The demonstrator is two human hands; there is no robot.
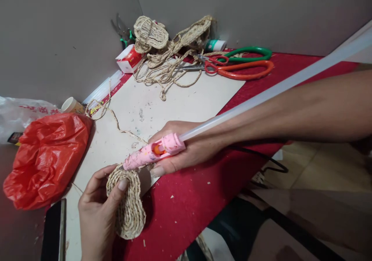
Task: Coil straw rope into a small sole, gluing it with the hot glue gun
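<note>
My left hand (100, 206) pinches a small sole-shaped piece of coiled straw cord (129, 210), thumb on its face and fingers behind. In my right hand (186, 152) is a pink glue gun (142, 156), its nozzle at the upper edge of the woven sole. A long translucent glue stick (247, 106) sticks out of the gun's back end and runs over my right forearm. From near the gun, a loose straw cord (116, 121) trails up and left across the white board (209, 94).
Large scissors (247, 69) with green and orange handles, small red-handled scissors (213, 64) and bundles of straw cord (171, 67) lie at the back. Green-handled pliers (124, 34) lean by the wall. A red plastic bag (52, 156), paper cup (72, 105) and dark flat object (54, 230) are left.
</note>
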